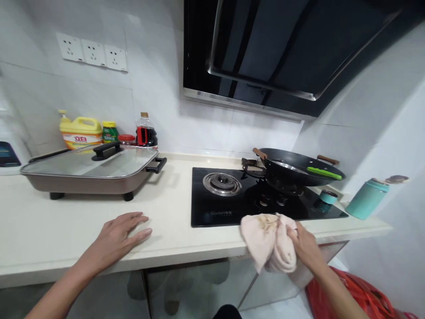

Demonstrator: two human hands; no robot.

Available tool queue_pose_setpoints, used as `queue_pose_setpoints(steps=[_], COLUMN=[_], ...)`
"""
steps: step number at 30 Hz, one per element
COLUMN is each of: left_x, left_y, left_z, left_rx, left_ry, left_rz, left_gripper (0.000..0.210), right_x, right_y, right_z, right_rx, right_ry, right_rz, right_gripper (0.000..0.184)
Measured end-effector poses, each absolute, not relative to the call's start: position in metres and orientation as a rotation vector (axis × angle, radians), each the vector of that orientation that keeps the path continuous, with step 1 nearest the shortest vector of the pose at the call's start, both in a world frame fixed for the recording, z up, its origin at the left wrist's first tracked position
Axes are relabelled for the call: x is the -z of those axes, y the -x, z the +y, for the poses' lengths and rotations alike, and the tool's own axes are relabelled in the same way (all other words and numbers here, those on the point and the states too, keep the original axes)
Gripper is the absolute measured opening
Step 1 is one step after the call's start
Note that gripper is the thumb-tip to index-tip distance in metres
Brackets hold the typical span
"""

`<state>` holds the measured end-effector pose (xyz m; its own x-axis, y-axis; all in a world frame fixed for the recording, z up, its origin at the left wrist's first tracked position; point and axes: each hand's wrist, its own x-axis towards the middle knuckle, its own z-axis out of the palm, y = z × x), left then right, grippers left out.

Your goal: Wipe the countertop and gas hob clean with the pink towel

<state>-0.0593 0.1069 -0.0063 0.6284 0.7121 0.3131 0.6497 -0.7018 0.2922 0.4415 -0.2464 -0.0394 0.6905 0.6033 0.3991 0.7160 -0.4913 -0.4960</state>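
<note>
My right hand [303, 243] grips a pale pink cloth [262, 237] with brownish stains. The cloth hangs in folds over the counter's front edge, before the black gas stove [212, 212]. On the pale countertop [169, 230], left of the stove, my left hand [121, 232] rests with its fingers apart and nothing in it. Behind that hand stands a brown electric pan [89, 184] under a glass lid. The stove's left burner [222, 184] is bare, its pan support lying behind near the wok [288, 170].
A green-handled utensil [323, 173] lies in the wok. To the right are a small teal cup [328, 196] and a teal bottle [368, 198]. Bottles, including a yellow jug [81, 132], line the back wall. A range hood [252, 53] hangs overhead; a red bag [355, 294] sits low right.
</note>
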Motion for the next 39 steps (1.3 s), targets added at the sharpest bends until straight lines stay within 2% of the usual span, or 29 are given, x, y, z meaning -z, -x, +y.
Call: queue_pose_setpoints(steps=[4, 7, 14, 18, 25, 31, 35, 39], left_x=[0.003, -0.001, -0.005, -0.004, -0.002, 0.001, 0.006, 0.011], left_y=[0.057, 0.056, 0.055, 0.055, 0.055, 0.056, 0.056, 0.056], left_z=[0.100, 0.095, 0.090, 0.088, 0.082, 0.086, 0.094, 0.103], left_rx=[-0.638, -0.586, -0.542, -0.550, -0.617, -0.654, -0.671, -0.672], left_ry=[-2.705, -2.687, -2.659, -2.663, -2.674, -2.692, -2.711, -2.737], left_rz=[1.143, 1.144, 1.159, 1.131, 1.103, 1.104, 1.102, 1.121], left_gripper=[0.067, 0.069, 0.071, 0.072, 0.069, 0.068, 0.068, 0.067], right_x=[0.019, 0.006, 0.014, 0.009, -0.014, -0.003, 0.002, -0.002], right_y=[-0.505, -0.523, -0.469, -0.393, -0.258, -0.197, -0.195, -0.207], right_z=[-0.273, -0.264, -0.209, -0.178, -0.121, -0.119, -0.126, -0.125], right_rx=[0.171, 0.200, 0.083, -0.036, -0.324, -0.263, -0.238, -0.189], right_ry=[2.387, 2.365, 2.354, 2.272, 1.932, 1.751, 1.736, 1.786], right_rz=[-0.593, -0.392, -0.622, -0.893, -1.443, -1.677, -1.756, -1.777], right_gripper=[0.054, 0.071, 0.094, 0.089, 0.065, 0.074, 0.082, 0.080])
